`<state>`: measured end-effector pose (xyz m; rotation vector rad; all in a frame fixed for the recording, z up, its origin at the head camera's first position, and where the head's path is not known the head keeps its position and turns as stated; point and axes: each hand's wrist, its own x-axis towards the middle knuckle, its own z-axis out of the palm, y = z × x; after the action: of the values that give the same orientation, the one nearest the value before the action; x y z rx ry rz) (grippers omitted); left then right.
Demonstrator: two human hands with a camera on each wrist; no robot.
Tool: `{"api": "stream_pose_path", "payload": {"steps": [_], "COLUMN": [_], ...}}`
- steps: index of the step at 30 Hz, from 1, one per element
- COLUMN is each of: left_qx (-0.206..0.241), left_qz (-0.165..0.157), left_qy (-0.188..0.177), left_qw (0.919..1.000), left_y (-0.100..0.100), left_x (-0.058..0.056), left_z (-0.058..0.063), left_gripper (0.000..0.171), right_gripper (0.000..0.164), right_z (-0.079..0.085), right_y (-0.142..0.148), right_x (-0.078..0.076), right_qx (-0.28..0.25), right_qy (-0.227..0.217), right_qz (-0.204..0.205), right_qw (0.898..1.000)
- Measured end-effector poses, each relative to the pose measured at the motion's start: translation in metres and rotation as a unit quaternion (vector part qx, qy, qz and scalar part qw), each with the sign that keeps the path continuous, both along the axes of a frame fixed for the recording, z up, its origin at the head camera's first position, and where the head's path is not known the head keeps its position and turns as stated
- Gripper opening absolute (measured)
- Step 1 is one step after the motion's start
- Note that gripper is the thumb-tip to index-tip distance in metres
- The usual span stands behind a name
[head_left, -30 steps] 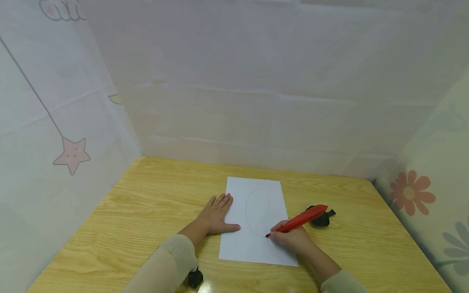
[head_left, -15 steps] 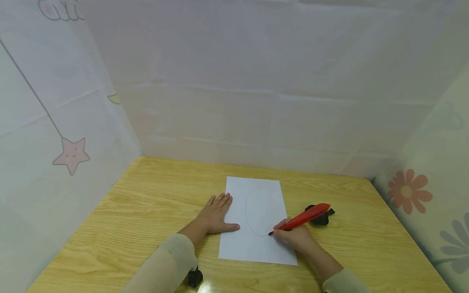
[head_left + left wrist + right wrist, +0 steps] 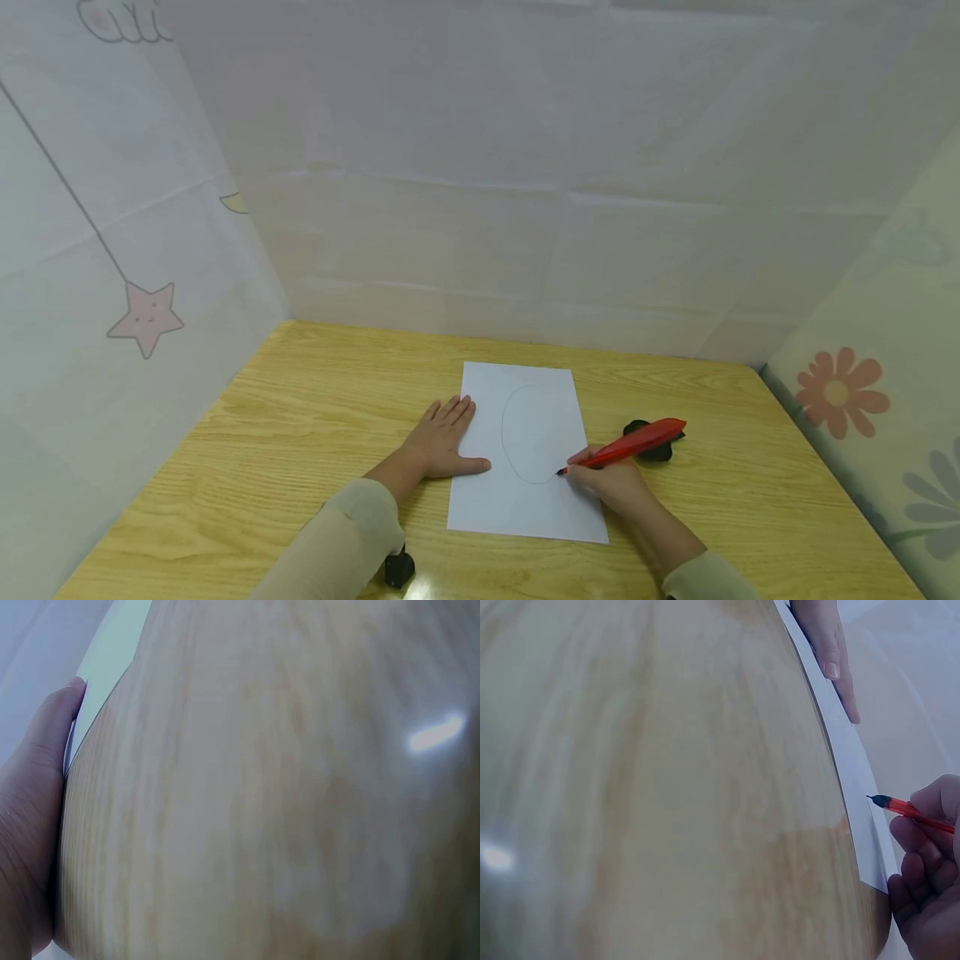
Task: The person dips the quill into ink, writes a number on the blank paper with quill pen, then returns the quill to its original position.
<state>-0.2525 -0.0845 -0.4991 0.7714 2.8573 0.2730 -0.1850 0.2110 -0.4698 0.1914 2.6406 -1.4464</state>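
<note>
A white sheet of paper (image 3: pixel 510 508) lies on the wooden table. My left hand (image 3: pixel 438 442) rests flat over its left edge, fingers and thumb straight and spread. In my right hand (image 3: pixel 611 485) a red feather-shaped pen (image 3: pixel 633 442) is pinched between thumb and fingers. Its dark tip touches the right part of the sheet, at the lower end of a thin curved line (image 3: pixel 502 432). That line forms the left side and bottom of a tall oval. The right wrist view shows the pen's red shaft (image 3: pixel 909 809) and dark point over the paper, with the curled fingers around it.
A black object (image 3: pixel 656 452) sits right of the paper, partly behind the pen. Another small black object (image 3: pixel 400 569) lies by the left sleeve (image 3: pixel 337 533). White printed sheeting (image 3: pixel 525 250) stands around the table's (image 3: pixel 225 467) back and sides.
My right hand and the pen have moved a little right and upward, and the curved line has grown along its bottom. My left hand has stayed in place on the paper.
</note>
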Motion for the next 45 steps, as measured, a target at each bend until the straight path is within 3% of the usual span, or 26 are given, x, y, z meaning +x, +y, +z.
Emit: {"api": "stream_pose_path", "payload": {"steps": [13, 24, 45], "left_qx": [-0.013, 0.002, -0.009], "left_qz": [-0.006, 0.000, -0.003], "left_qy": [0.005, -0.007, -0.001], "left_qw": [0.9999, 1.0000, 1.0000], "left_y": [0.000, 0.001, 0.000], "left_x": [0.005, 0.001, 0.001], "left_z": [0.014, 0.002, 0.003], "left_gripper": [0.105, 0.107, 0.108], "right_gripper": [0.016, 0.020, 0.022], "right_z": [0.003, 0.000, -0.004], "right_y": [0.001, 0.003, 0.002], "right_x": [-0.004, -0.011, -0.028], "right_qx": [0.008, -0.001, 0.008], "right_qy": [0.006, -0.009, -0.015], "right_qz": [-0.009, -0.038, -0.061], "right_qw": [1.000, 0.999, 0.998]}}
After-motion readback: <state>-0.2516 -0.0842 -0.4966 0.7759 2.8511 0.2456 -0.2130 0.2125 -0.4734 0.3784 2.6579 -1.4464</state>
